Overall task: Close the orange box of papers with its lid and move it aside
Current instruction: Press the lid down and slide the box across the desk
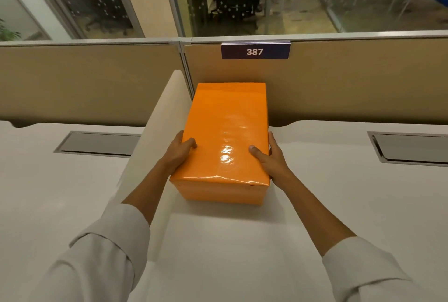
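Head view reads "387" in white on a dark plate (255, 51) clipped to the partition (339, 78). Below it the orange box (225, 141), lid on, sits on the white bench (339, 192), long axis running away toward the partition. Left hand (180, 151) and right hand (270, 156) clasp its near sides, thumbs on top.

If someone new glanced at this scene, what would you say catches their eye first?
The glossy orange box, lid on, sits mid-desk against the white divider. The left hand and right hand clasp its near sides, thumbs on top. Behind it, a dark sign reading 387 hangs on the beige partition.
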